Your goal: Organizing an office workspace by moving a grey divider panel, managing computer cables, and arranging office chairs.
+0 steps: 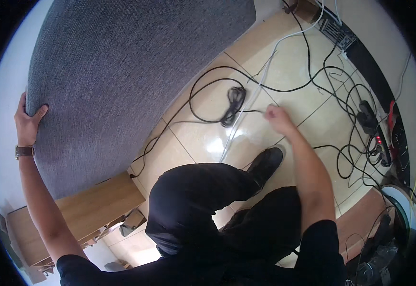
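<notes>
Tiled floor (pixel 291 62) strewn with cables (pixel 284 90). Left hand (pixel 27 126), far left: fingers clamped round grey panel's (pixel 136 81) edge, presumably steadying it. Right hand (pixel 277 119), right of centre, blurred: fingers closed on cord (pixel 253 111) running from bundle (pixel 236 100) mid-frame, coiled probably against tangling.

The grey panel (pixel 131 81) looks like rough woven cloth, the cable bundle (pixel 235 102) smooth plastic, the floor tiles (pixel 327 125) glossy.

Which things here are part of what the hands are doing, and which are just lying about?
In use:
grey fabric panel, edge gripped by the left hand
bundled black cable, one strand seemingly pinched by the blurred right hand

Lying about:
white cable
power strip with red lights
</notes>
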`<state>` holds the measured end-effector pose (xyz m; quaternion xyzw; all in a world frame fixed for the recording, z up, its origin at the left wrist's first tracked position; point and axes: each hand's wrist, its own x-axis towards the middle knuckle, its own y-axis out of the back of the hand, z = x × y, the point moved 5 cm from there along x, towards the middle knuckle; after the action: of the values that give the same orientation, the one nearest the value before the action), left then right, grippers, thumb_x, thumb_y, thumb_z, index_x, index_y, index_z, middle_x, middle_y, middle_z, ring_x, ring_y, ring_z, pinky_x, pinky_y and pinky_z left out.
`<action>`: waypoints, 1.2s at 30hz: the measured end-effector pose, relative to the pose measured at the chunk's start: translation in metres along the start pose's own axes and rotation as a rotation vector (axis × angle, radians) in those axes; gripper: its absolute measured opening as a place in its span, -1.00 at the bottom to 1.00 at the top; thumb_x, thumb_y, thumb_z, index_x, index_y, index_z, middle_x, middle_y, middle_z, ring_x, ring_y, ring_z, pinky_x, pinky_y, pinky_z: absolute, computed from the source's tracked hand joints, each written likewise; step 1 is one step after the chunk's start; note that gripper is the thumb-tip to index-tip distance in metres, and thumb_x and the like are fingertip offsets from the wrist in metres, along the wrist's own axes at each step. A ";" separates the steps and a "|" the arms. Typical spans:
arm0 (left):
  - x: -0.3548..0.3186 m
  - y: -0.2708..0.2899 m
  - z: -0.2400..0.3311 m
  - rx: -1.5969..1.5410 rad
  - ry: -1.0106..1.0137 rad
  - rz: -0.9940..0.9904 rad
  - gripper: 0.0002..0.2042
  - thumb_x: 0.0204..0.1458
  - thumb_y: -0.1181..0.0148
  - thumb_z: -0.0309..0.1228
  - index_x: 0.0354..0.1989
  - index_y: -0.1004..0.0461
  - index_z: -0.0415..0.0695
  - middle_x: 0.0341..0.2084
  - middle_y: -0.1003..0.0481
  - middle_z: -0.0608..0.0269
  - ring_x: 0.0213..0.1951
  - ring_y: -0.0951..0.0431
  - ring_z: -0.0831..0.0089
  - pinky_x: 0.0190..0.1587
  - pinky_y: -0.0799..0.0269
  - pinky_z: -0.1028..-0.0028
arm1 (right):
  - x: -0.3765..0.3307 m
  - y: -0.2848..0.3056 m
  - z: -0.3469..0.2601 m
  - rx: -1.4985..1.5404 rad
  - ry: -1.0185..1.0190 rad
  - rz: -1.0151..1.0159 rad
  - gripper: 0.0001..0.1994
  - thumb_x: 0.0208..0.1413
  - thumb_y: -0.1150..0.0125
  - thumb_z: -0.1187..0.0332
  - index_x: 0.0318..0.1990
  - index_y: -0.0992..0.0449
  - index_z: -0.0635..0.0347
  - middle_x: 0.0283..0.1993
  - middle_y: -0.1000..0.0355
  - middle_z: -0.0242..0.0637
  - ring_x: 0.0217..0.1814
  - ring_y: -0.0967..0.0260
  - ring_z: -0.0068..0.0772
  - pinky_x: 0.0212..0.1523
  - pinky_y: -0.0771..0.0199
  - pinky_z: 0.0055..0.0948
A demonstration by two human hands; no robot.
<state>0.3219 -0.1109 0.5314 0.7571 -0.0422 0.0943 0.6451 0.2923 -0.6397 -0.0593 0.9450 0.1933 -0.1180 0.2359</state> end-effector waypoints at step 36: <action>0.005 -0.082 0.190 -0.165 -0.001 0.251 -0.37 -0.30 -0.51 -0.26 0.03 -0.49 -0.22 -0.09 -0.55 -0.05 -0.03 -0.54 0.04 0.03 -0.42 0.22 | -0.149 0.117 0.099 -0.243 -0.279 0.218 -0.87 -0.01 -0.16 0.40 -0.41 -0.62 0.22 -0.42 -0.54 -0.08 -0.33 -0.55 -0.17 -0.28 -0.51 -0.28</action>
<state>0.3591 -0.2846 0.4243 0.6904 -0.1444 0.1700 0.6882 0.1949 -0.8296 -0.0504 0.8994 0.0680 -0.1974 0.3840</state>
